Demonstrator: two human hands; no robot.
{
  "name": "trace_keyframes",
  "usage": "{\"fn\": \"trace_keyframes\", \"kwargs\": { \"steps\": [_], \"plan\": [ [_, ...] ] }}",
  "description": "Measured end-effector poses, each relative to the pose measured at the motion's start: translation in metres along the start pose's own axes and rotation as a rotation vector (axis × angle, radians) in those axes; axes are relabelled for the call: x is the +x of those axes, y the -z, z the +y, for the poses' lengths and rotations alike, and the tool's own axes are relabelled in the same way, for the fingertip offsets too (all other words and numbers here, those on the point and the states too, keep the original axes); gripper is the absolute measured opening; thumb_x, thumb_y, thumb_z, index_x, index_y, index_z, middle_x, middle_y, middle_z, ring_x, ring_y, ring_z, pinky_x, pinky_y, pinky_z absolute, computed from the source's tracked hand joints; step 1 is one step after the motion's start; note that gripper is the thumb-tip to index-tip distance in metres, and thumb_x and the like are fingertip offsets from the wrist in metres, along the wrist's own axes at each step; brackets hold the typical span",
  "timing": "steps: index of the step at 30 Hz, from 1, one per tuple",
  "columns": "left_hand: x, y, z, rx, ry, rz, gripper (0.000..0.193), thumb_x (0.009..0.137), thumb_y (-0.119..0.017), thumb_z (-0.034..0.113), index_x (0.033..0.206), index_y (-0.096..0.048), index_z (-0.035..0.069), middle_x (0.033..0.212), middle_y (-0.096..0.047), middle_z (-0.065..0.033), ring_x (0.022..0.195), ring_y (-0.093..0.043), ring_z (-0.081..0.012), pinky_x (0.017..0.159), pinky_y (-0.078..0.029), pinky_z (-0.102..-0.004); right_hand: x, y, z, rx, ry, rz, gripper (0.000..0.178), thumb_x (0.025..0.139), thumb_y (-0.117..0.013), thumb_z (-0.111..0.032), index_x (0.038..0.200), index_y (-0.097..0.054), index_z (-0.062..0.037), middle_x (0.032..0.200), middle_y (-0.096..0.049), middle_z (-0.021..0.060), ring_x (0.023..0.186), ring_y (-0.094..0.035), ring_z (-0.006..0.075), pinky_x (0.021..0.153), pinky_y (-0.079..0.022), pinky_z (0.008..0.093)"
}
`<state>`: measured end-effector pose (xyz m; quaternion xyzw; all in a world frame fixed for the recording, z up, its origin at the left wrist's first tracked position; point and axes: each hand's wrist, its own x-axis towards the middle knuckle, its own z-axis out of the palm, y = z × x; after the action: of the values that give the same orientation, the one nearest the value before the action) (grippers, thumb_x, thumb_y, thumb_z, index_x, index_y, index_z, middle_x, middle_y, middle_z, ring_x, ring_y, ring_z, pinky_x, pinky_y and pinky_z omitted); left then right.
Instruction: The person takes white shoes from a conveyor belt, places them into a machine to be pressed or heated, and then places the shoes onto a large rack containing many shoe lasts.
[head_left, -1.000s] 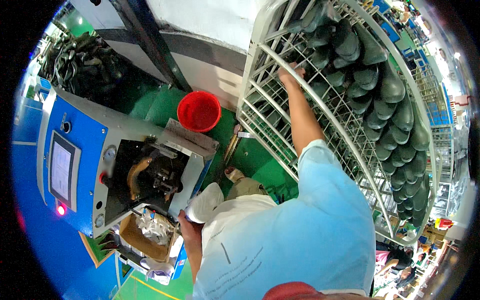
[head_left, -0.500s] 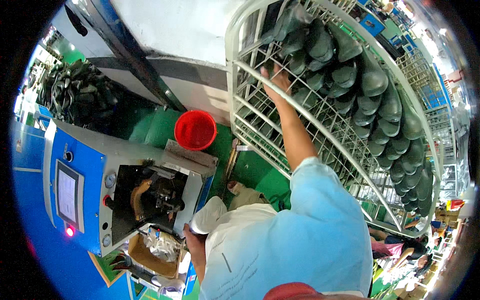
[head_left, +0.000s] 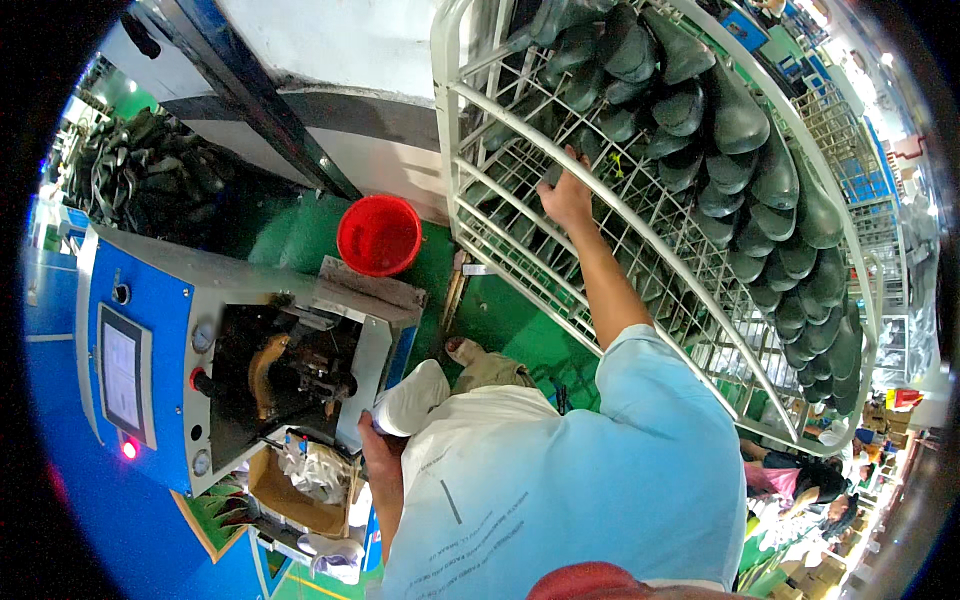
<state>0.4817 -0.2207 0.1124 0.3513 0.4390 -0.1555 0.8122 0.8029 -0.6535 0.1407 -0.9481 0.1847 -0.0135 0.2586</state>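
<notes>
My right hand (head_left: 568, 197) reaches over the white rail into the wire rack (head_left: 590, 178). Its thumb and fingers close around a small dark piece (head_left: 551, 177); the kind is unclear. Beside it, dark boot-like pieces (head_left: 742, 122) with rounded ends hang in overlapping rows on the rack's wires. Down by my light blue and white clothing, my left hand (head_left: 381, 455) is closed on the lower end of a white rounded, cloth-like thing (head_left: 414, 396). Most of its fingers are hidden behind that thing.
A blue and grey machine (head_left: 185, 330) with a screen stands at the left, its dark bay open. Below it sits a cardboard box (head_left: 290, 500) of white pieces. A red bucket (head_left: 379, 235) stands near the wall. Dark pieces are heaped (head_left: 150, 175) behind the machine.
My right hand has shifted right and downward along the rack, with a dark piece now showing between its fingers. My left hand and the white thing have risen slightly in view.
</notes>
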Motion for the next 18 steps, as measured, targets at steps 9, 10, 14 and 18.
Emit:
{"fn": "trace_keyframes", "kwargs": {
  "steps": [9, 10, 14, 18],
  "plan": [
    [-0.024, 0.041, 0.01, -0.139, -0.073, -0.062, 0.073, 0.103, -0.031, 0.06, 0.146, -0.049, 0.003, 0.142, -0.057, -0.0167, 0.133, -0.054, -0.0336, 0.111, -0.043, -0.0485, 0.027, -0.01, -0.038, 0.138, -0.008, -0.08, 0.096, 0.091, -0.07, -0.039, 0.161, -0.015, -0.002, 0.164, -0.01, 0.0306, 0.144, -0.034, 0.0486, 0.119, -0.032, 0.0562],
    [-0.024, 0.057, 0.01, -0.167, -0.103, -0.076, 0.074, 0.103, -0.032, 0.06, 0.145, -0.049, 0.002, 0.142, -0.058, -0.0166, 0.132, -0.054, -0.0338, 0.111, -0.043, -0.0477, 0.033, -0.017, -0.044, 0.043, -0.036, -0.048, 0.095, 0.092, -0.07, -0.037, 0.161, -0.015, -0.0028, 0.164, -0.011, 0.0316, 0.142, -0.037, 0.0489, 0.117, -0.036, 0.0559],
    [-0.066, 0.159, -0.008, -0.121, -0.376, 0.086, 0.07, 0.104, -0.036, 0.056, 0.144, -0.049, -0.001, 0.137, -0.061, -0.0169, 0.128, -0.058, -0.0315, 0.11, -0.044, -0.0448, 0.046, -0.032, -0.041, -0.029, 0.022, -0.014, 0.085, 0.095, -0.066, -0.031, 0.161, -0.02, -0.0074, 0.163, -0.022, 0.0265, 0.139, -0.045, 0.0431, 0.11, -0.044, 0.0525],
    [-0.138, 0.258, -0.044, -0.128, -0.612, 0.326, 0.054, 0.106, -0.046, 0.038, 0.14, -0.052, -0.003, 0.128, -0.065, -0.0161, 0.116, -0.065, -0.0276, 0.099, -0.052, -0.0388, -0.029, -0.016, -0.078, -0.02, 0.052, -0.081, 0.07, 0.1, -0.056, -0.04, 0.159, -0.032, -0.0089, 0.16, -0.038, 0.0178, 0.141, -0.045, 0.0382, 0.116, -0.035, 0.0514]
  ]
}}
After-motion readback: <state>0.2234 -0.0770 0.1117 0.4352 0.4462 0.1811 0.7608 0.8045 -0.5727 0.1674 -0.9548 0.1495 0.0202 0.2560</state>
